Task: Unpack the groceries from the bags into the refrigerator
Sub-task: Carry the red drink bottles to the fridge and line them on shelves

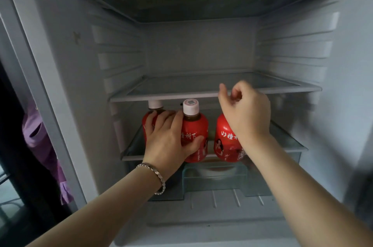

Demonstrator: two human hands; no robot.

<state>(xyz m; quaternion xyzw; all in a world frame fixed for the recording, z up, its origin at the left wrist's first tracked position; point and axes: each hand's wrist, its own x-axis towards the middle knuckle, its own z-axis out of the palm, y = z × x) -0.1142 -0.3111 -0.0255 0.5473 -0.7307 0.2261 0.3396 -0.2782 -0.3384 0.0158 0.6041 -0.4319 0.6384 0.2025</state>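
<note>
Purple cloth (43,145): hangs in loose folds at the left edge of view, pale lilac, wider at the top and narrowing to a creased corner at its lower end.
Dark surface (14,129): behind the cloth, almost black, with no detail to be made out.
Thin pale bars (6,192): low in the left corner, below the dark surface; too dim to tell what they belong to.
Bracelet (156,176): silver-coloured band of flat links, worn round a wrist.
Grey shape (361,196): at the lower right edge, blurred; it cannot be identified.
</note>
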